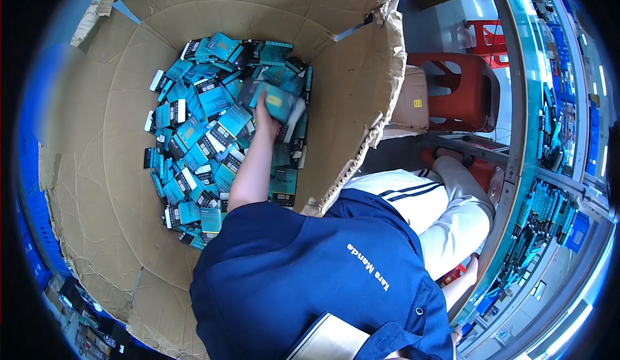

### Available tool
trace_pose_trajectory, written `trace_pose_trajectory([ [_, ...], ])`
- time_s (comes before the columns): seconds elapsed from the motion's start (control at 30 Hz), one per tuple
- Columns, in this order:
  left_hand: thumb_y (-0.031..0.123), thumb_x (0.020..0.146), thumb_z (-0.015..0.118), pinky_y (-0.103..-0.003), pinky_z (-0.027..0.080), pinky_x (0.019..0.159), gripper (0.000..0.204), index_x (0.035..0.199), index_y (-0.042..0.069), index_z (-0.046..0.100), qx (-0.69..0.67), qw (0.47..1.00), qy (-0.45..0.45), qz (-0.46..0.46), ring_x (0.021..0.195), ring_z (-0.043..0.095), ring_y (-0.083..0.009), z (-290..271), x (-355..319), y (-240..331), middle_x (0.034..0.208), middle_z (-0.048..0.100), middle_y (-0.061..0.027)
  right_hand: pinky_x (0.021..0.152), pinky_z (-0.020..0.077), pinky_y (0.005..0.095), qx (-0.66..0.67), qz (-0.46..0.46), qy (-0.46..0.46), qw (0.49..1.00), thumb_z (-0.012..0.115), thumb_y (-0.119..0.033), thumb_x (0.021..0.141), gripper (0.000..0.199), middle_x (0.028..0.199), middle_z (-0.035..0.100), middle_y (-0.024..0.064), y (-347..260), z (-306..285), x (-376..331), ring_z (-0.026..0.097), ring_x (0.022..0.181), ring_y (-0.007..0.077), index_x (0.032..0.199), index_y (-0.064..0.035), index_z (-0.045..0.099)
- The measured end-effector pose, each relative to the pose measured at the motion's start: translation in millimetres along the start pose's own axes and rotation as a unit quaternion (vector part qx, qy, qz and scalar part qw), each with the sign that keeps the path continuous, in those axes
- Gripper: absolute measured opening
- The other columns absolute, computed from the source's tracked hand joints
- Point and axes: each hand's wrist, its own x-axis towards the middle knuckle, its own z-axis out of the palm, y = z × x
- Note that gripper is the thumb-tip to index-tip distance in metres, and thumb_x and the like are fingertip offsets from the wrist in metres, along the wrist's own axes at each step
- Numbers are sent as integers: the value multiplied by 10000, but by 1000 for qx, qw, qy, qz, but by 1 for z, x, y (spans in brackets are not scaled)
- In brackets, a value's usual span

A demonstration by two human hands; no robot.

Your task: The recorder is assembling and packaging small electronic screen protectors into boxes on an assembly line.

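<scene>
My left arm reaches down into a large brown cardboard carton (352, 95). There my left hand (266, 120) is closed around a teal box (276, 103) with a pale yellowish patch, blurred by motion. Whether more than one box is in that grip, I cannot tell. Under and around it lies a jumbled heap of small teal, black and white boxes (213, 102), tilted every way. My right forearm comes out of the navy sleeve at the lower right, and my right hand (475, 266) is beside the bench edge, its fingers hidden.
The carton's torn, ragged rim runs close to my body. Beyond it stand a red plastic stool (455, 92) and a smaller cardboard box (408, 102). To my right is a long bench (520, 166) with rows of teal boxes (539, 215) and a blue bin (578, 233).
</scene>
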Motion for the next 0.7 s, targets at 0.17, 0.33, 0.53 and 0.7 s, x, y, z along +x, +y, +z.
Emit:
trace_pose_trajectory([
  [0.17, 316, 749, 821, -495, 470, 995, 962, 1453, 47, 224, -73, 997, 36, 7, 1137, 573, -342, 85, 55, -24, 1361, 492, -182, 946, 483, 368, 56, 0, 52, 997, 482, -450, 931, 572, 1287, 557, 135, -12, 5, -7, 566, 1157, 246, 1333, -50, 550],
  [0.33, 234, 596, 905, -499, 397, 1075, 1379, 1520, 149, -116, 68, 982, 174, 15, 1273, 463, -370, 70, 122, -51, 1464, 355, -237, 949, 478, 373, 128, -11, 38, 991, 472, -457, 935, 578, 1294, 552, 140, -20, 7, 2, 563, 1159, 249, 1333, -44, 541],
  [0.53, 482, 496, 932, -487, 348, 1115, 1450, 1557, 178, -9, 202, 934, 289, -59, 1376, 341, -381, 113, 68, -24, 1564, 190, -208, 952, 472, 379, 189, -18, 64, 980, 461, -466, 940, 587, 1303, 547, 146, -29, 23, 5, 559, 1162, 253, 1334, -36, 530],
  [0.7, 499, 516, 924, -558, 376, 1074, 1440, 1553, 162, -17, 139, 956, 253, -43, 1366, 350, -397, 120, 74, -15, 1555, 188, -216, 954, 467, 384, 227, -4, 72, 971, 452, -473, 944, 594, 1311, 543, 151, -39, 36, 11, 556, 1165, 257, 1334, -30, 520],
])
